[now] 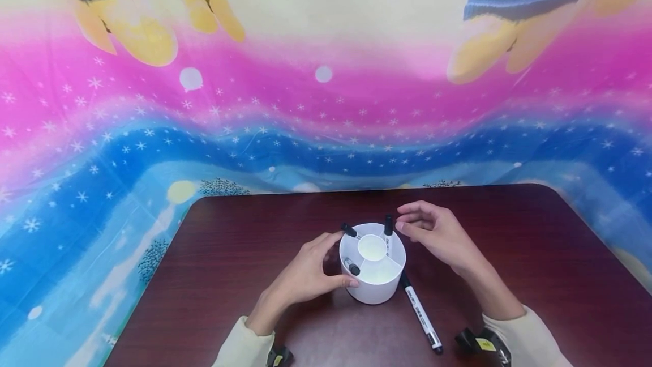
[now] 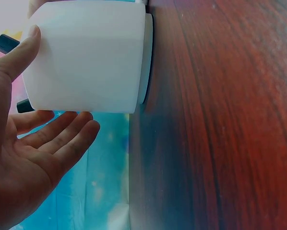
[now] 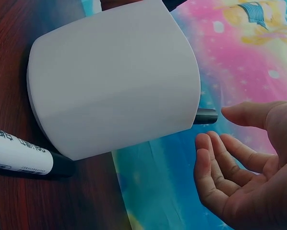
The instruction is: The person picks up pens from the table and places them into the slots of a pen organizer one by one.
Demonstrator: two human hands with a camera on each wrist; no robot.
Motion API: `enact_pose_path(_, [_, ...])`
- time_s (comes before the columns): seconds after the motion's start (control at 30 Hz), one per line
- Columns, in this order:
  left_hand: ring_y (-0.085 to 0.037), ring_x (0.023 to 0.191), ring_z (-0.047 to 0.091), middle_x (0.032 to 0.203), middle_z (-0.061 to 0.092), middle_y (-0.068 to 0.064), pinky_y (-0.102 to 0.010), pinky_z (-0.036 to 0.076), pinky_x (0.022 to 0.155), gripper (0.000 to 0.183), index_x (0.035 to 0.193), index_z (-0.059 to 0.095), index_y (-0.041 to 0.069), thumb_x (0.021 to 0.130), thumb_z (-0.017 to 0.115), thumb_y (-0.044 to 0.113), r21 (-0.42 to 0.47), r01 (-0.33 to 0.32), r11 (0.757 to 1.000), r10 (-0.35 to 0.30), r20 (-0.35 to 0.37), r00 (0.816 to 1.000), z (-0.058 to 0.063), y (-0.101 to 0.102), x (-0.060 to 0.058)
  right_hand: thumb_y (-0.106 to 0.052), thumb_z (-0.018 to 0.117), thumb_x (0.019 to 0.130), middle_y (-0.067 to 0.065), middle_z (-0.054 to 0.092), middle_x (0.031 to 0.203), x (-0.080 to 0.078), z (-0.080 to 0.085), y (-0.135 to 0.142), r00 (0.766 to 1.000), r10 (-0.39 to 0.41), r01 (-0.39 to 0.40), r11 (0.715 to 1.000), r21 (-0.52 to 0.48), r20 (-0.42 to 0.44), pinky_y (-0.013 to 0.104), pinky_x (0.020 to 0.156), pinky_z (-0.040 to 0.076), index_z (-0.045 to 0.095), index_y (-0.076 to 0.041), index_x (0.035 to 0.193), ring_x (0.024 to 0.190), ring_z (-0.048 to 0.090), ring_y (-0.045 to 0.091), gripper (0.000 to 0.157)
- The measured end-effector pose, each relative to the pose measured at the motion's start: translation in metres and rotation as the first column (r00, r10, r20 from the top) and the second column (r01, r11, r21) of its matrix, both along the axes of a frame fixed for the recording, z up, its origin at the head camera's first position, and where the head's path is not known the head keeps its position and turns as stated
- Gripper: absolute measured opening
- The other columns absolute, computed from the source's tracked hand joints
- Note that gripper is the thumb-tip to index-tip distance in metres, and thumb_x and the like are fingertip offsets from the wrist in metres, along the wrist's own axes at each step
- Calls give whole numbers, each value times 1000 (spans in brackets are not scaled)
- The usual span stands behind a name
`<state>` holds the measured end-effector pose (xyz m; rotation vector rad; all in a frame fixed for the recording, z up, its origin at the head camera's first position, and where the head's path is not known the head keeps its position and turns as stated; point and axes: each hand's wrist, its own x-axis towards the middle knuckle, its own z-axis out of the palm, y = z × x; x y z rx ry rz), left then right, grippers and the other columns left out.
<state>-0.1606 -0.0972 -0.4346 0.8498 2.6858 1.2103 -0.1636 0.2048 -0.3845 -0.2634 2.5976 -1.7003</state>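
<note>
A round white pen holder (image 1: 374, 292) with several compartments around a central cup stands on the table. My left hand (image 1: 311, 268) holds its left side, thumb at the front and fingers toward the back. Three black-capped markers stand or lean in it: one at the back left (image 1: 349, 230), one at the front left (image 1: 352, 267) and one at the back right (image 1: 389, 226). Beside that last marker's cap (image 3: 207, 116) is my right hand (image 1: 440, 234), fingers loosely bent and apart from it. A white marker with black ends (image 1: 420, 313) lies on the table, right of the holder.
The dark red-brown wooden table (image 1: 244, 231) has rounded far corners. Behind it hangs a colourful cloth (image 1: 326, 118) with snowflakes and cartoon figures. Black straps with yellow labels (image 1: 486, 344) sit at both wrists, by the pale sleeves.
</note>
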Motion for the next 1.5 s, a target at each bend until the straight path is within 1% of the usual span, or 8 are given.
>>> enact_pose_path(0.17, [-15, 121, 70, 141, 67, 3, -39, 60, 105, 94, 159, 51, 22, 80, 93, 53, 1, 1, 1000, -1, 6, 1000, 0, 0, 0, -20, 76, 102, 19, 75, 121, 0, 1, 1, 1000, 3, -3, 1000, -5, -2, 28, 81, 64, 64, 0, 138, 97, 75, 8, 43])
enact_pose_path(0.37, [-17, 136, 62, 155, 59, -2, -47, 53, 116, 112, 168, 36, 19, 78, 95, 53, 9, -1, 1000, 0, 21, 1000, -1, -3, 0, -20, 76, 102, 20, 75, 122, 1, 4, 3, 1000, 1, -1, 1000, -4, -7, 28, 82, 64, 64, 0, 139, 98, 75, 8, 43])
enact_pose_path(0.47, [-18, 132, 65, 150, 61, -3, -48, 53, 115, 114, 168, 34, 19, 77, 96, 49, 39, -4, 999, 3, 14, 1000, 1, -6, -1, -20, 75, 102, 20, 74, 121, 1, 6, 5, 1000, -1, 1, 1000, -9, -17, 29, 82, 64, 64, 0, 138, 97, 75, 7, 42])
enact_pose_path(0.63, [-18, 126, 69, 147, 61, -1, -37, 58, 109, 110, 167, 37, 18, 78, 98, 40, 92, 23, 995, -26, 27, 999, 1, -8, -2, -21, 75, 103, 19, 74, 120, 1, 9, 8, 1000, -10, 10, 1000, -4, -27, 26, 81, 63, 64, 0, 138, 96, 74, 6, 42])
enact_pose_path(0.77, [-17, 129, 68, 148, 60, 0, -32, 58, 109, 108, 167, 38, 17, 79, 97, 39, 89, 38, 995, -42, 34, 999, 0, -7, -2, -23, 75, 103, 18, 75, 120, 2, 9, 9, 1000, -16, 16, 1000, 2, -17, 26, 82, 63, 65, -1, 137, 96, 75, 6, 42])
enact_pose_path(1.07, [-19, 124, 71, 146, 63, -1, -41, 59, 108, 105, 165, 41, 15, 81, 95, 47, 41, 21, 999, -22, 11, 1000, 1, -6, 0, -22, 75, 103, 20, 74, 122, 3, 12, 12, 1000, 1, -1, 1000, -4, -17, 30, 84, 65, 64, 0, 139, 97, 74, 5, 43])
enact_pose_path(1.23, [-19, 120, 72, 143, 65, -1, -40, 60, 106, 101, 164, 43, 17, 82, 94, 45, 49, 29, 998, -30, 20, 999, 1, -2, -1, -23, 74, 104, 22, 73, 124, 6, 11, 21, 1000, 9, -9, 1000, 2, -7, 28, 84, 65, 62, 1, 140, 99, 74, 3, 45])
enact_pose_path(1.5, [-18, 121, 72, 142, 66, 0, -37, 60, 105, 97, 162, 47, 18, 81, 95, 44, 55, 25, 998, -27, 30, 999, 0, -2, -1, -22, 73, 104, 25, 72, 126, 15, -5, 39, 998, 24, -25, 1000, 10, 55, 30, 84, 65, 61, 3, 141, 100, 75, 2, 46])
